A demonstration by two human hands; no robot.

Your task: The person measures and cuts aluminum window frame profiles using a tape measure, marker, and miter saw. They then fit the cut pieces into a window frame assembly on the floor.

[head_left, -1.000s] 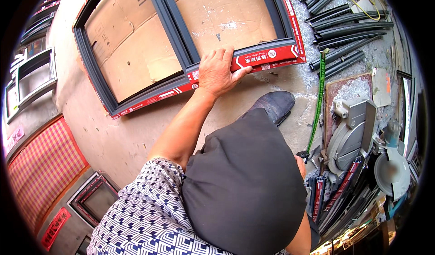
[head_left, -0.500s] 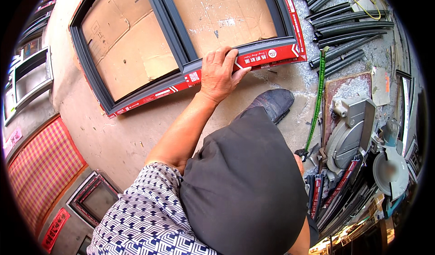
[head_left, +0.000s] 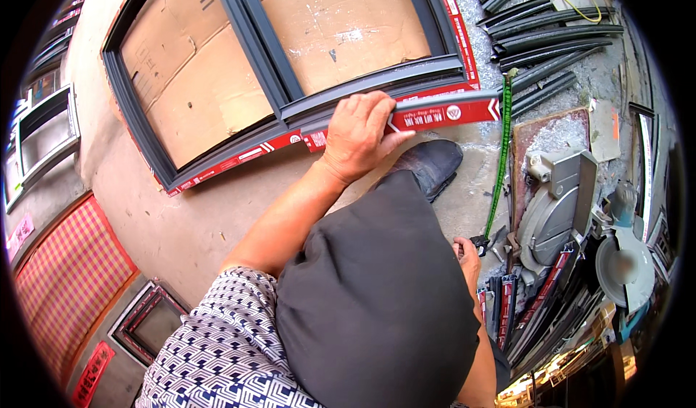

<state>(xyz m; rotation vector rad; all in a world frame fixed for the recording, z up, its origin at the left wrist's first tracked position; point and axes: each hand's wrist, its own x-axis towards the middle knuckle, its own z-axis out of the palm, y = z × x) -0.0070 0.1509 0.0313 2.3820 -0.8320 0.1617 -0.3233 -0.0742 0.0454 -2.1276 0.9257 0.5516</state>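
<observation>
My left hand (head_left: 359, 136) is closed around a short grey profile strip (head_left: 444, 114) with red protective film on its side. The strip lies just on my side of a dark grey window frame (head_left: 235, 35), its right end reaching past the frame's corner to a green tape measure blade (head_left: 500, 158). That blade runs out straight from a small black case (head_left: 479, 244). At my right knee, my right hand (head_left: 470, 260) is closed with its fingertips at this case; my knee partly hides the hand and wrist.
Cardboard (head_left: 199, 67) lies under the window frame. Dark cut profiles (head_left: 554, 42) are spread at the upper right, amid pale shavings. A grey saw with a round guard (head_left: 554, 216) stands at right, beside upright profile lengths (head_left: 540, 292). My shoe (head_left: 431, 165) is close below the strip.
The strip has come away from the frame's near edge, toward me and to the right, in my left hand. My right hand has come further into view beside the tape case.
</observation>
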